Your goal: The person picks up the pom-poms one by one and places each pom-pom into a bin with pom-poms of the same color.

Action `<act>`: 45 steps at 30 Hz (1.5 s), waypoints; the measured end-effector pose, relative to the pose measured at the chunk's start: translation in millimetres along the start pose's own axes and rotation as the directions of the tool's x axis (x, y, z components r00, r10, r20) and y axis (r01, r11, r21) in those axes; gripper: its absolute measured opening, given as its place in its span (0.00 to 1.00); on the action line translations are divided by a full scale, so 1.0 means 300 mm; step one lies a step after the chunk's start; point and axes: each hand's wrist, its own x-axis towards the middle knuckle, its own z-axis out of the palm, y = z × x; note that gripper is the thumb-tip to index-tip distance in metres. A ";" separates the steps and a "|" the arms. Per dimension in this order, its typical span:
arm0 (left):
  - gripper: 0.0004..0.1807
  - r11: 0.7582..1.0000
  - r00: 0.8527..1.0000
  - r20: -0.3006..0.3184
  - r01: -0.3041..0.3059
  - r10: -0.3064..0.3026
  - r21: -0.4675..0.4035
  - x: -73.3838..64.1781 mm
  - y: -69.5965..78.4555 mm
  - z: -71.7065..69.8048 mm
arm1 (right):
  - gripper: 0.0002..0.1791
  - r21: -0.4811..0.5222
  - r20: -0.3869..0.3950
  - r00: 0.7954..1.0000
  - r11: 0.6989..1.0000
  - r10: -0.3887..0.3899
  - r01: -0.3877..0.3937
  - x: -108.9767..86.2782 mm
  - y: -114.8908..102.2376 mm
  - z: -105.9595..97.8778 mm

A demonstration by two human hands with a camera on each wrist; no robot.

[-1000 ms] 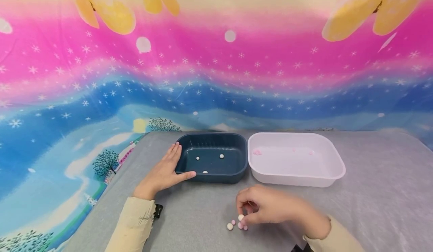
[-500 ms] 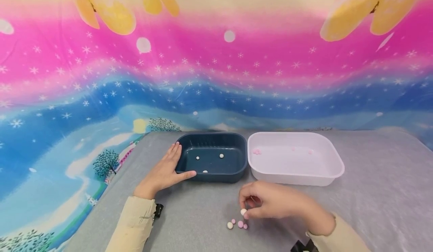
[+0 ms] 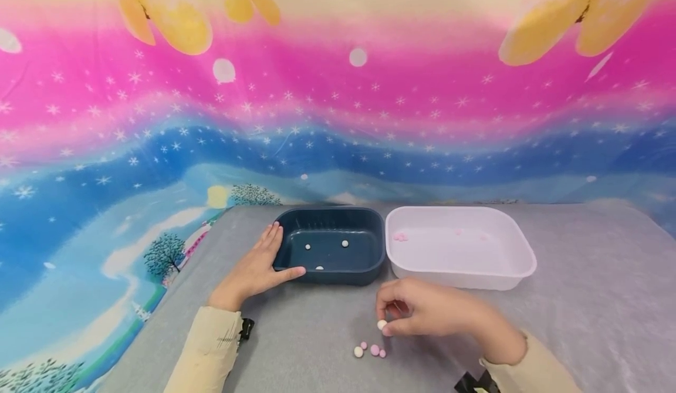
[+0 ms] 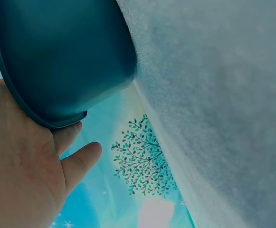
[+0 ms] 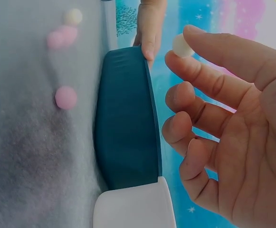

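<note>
White ball (image 3: 381,325), lower centre, head view | right hand (image 3: 419,310): thumb and forefinger pinching it | left hand (image 3: 256,268): fingers extended on dark tray (image 3: 343,277) | step: apparently carrying; next calls for steady pinch, more height

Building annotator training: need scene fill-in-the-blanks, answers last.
The right hand pinches a small round white ball between its thumb and ____.
The left hand touches a dark teal rectangular plastic tub; its visible balls are ____.
Balls inside the white rectangular plastic tub are ____.
On the grey cloth, one white ball lies near ____ pink balls.

index finger; white; pink; three
</note>
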 end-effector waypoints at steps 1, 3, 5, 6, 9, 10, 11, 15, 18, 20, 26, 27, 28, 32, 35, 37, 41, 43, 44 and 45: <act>0.64 1.000 1.000 0.001 0.003 -0.003 0.002 -0.002 -0.002 0.000 | 0.04 0.005 0.000 1.000 1.000 0.003 -0.003 0.002 0.000 0.000; 0.64 1.000 1.000 0.002 0.008 -0.008 0.007 -0.005 -0.004 0.001 | 0.04 0.017 0.000 1.000 1.000 0.010 -0.010 0.004 0.002 0.000; 0.64 1.000 1.000 0.000 0.008 -0.008 0.013 -0.007 -0.005 0.002 | 0.03 0.021 -0.004 1.000 1.000 0.011 -0.011 0.004 0.005 0.000; 0.64 1.000 1.000 0.000 0.007 -0.007 0.015 -0.007 -0.004 0.002 | 0.03 0.021 -0.006 1.000 1.000 0.014 -0.013 0.004 0.006 -0.001; 0.64 1.000 1.000 0.003 0.009 -0.009 0.016 -0.010 -0.001 0.001 | 0.03 0.015 -0.011 1.000 1.000 0.016 -0.015 0.004 0.010 -0.003; 0.64 1.000 1.000 0.004 0.010 -0.010 0.015 -0.011 0.000 0.000 | 0.03 0.012 -0.013 1.000 1.000 0.015 -0.014 0.004 0.012 -0.003; 0.64 1.000 1.000 0.005 0.013 -0.013 0.013 -0.012 0.000 0.000 | 0.03 0.012 -0.016 1.000 1.000 0.012 -0.012 0.005 0.014 -0.004; 0.64 1.000 1.000 0.009 0.019 -0.019 0.006 -0.018 -0.002 -0.001 | 0.03 0.036 -0.035 0.999 0.999 0.005 -0.004 0.009 0.030 -0.007; 0.64 1.000 1.000 0.009 0.023 -0.023 0.005 -0.021 -0.005 0.001 | 0.03 0.051 -0.045 0.999 0.999 0.012 -0.010 0.016 0.042 -0.013; 0.64 1.000 1.000 0.007 0.025 -0.025 0.005 -0.021 -0.007 0.004 | 0.03 0.051 -0.046 0.999 0.999 0.020 -0.018 0.021 0.047 -0.019; 0.64 1.000 1.000 0.001 0.018 -0.018 0.001 -0.015 -0.007 0.008 | 0.02 0.075 -0.030 0.997 0.995 0.069 -0.066 0.032 0.050 -0.040; 0.64 1.000 1.000 0.002 0.017 -0.017 -0.001 -0.013 -0.006 0.008 | 0.02 0.077 -0.030 0.997 0.994 0.076 -0.074 0.034 0.050 -0.043; 0.64 1.000 1.000 0.002 0.015 -0.015 0.000 -0.012 -0.007 0.009 | 0.03 0.077 -0.034 0.996 0.994 0.082 -0.079 0.036 0.051 -0.046; 0.64 1.000 1.000 0.003 0.012 -0.012 0.007 -0.007 -0.005 0.010 | 0.03 0.067 -0.056 0.994 0.993 0.097 -0.093 0.043 0.060 -0.056; 0.64 1.000 1.000 0.012 0.014 -0.014 0.012 -0.005 -0.002 0.008 | 0.02 0.058 -0.068 0.993 0.994 0.097 -0.093 0.048 0.073 -0.060; 0.64 1.000 1.000 0.017 0.014 -0.014 0.014 -0.005 -0.001 0.007 | 0.02 0.057 -0.073 0.992 0.994 0.098 -0.094 0.052 0.081 -0.061; 0.64 1.000 1.000 0.020 0.015 -0.015 0.003 -0.005 0.002 0.003 | 0.02 0.064 -0.087 0.991 0.994 0.098 -0.093 0.063 0.096 -0.064; 0.64 1.000 1.000 0.017 0.017 -0.017 0.001 -0.003 0.002 0.002 | 0.02 0.061 -0.101 0.991 0.994 0.093 -0.087 0.071 0.102 -0.066; 0.64 1.000 1.000 0.014 0.013 -0.013 -0.002 -0.003 0.002 0.001 | 0.02 0.060 -0.108 0.990 0.995 0.091 -0.085 0.075 0.105 -0.068; 0.64 1.000 1.000 0.013 0.015 -0.015 -0.001 -0.002 0.003 0.000 | 0.02 0.057 -0.115 0.989 0.995 0.091 -0.085 0.079 0.107 -0.069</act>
